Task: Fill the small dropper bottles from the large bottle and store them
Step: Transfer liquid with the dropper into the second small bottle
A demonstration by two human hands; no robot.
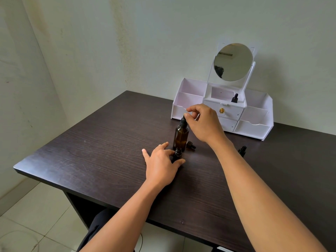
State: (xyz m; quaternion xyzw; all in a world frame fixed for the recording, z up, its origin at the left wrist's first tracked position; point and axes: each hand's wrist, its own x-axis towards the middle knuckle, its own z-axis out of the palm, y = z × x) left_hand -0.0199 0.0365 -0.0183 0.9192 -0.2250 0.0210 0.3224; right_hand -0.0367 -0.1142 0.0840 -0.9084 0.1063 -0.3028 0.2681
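Left hand rests on the worktop, thumb and fingers closed round a small uncapped bottle standing upright. Just behind it stands the large amber bottle. Right hand pinches the dropper cap at its top. A loose dropper cap lies beside the large bottle. Another small bottle is further right; one more stands in the white organiser, below the mirror.

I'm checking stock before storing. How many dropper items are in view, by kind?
Large amber bottle: 1
Small open bottle, held by the left hand: 1
Small capped bottles, organizer and table right: 2
Loose dropper cap: 1
Total: 5
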